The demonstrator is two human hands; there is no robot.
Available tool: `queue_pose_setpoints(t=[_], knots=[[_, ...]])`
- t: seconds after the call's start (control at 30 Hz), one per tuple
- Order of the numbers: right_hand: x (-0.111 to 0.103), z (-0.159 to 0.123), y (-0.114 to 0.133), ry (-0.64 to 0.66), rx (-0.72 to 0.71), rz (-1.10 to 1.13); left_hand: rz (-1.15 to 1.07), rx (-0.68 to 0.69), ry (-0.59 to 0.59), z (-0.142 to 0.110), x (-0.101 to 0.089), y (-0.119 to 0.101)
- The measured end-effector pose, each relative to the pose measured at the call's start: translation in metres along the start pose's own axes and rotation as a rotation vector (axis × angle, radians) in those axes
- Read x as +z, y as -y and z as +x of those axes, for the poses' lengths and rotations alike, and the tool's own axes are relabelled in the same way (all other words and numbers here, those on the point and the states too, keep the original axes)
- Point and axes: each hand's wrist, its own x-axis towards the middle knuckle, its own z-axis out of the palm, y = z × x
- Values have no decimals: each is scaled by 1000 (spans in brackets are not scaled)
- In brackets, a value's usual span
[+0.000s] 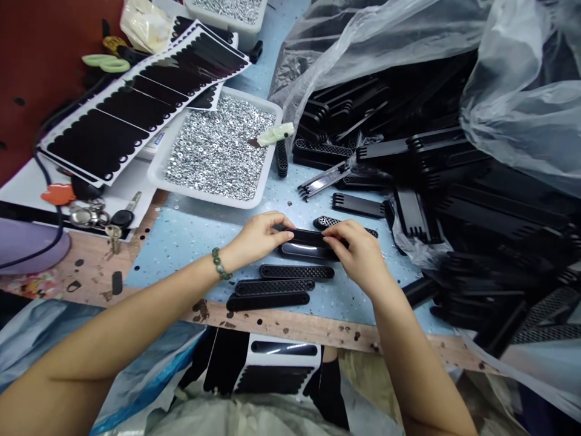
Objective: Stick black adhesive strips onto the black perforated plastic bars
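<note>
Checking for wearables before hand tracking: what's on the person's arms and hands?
The left arm and right arm are bare, with no sleeves, and the left hand and right hand wear no gloves. A bracelet of round green beads circles the left wrist; the right wrist shows none.

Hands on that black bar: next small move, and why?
Probably lower the black plastic bar onto the bench beside the row of black mesh-faced bars: the left hand and right hand hold it at either end, directly above that row, and the bars there lie side by side.
</note>
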Motion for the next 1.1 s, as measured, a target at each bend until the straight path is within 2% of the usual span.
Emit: queue_pose_setpoints(t=[0.2,0.43,0.5,0.57,0.7,0.8,0.87,1.0,1.07,1.1], knots=[[0,6,2,14,36,-28,80,22,11,-3,-2,-2],[-2,-7,-15,-29,134,-148,-24,-82,48,2,-2,-2],[-3,-16,-19,-17,140,-76,-31,-114,65,4,-4,-1],[-2,-23,-21,29,153,48,55,-110,84,1,-8,-4],[1,-32,-22,61,177,211,483,103,90,-30,-21,-13],[8,-35,-18,46,114,272,713,250,187,-62,-22,-10],[17,-36,-12,62,56,275,799,286,228,-75,-14,-1],[30,-40,2,94,-28,255,893,304,217,-84,2,11],[30,-46,1,47,-26,269,923,357,146,-91,3,8],[28,-51,-1,-16,10,284,923,381,83,-97,1,5]])
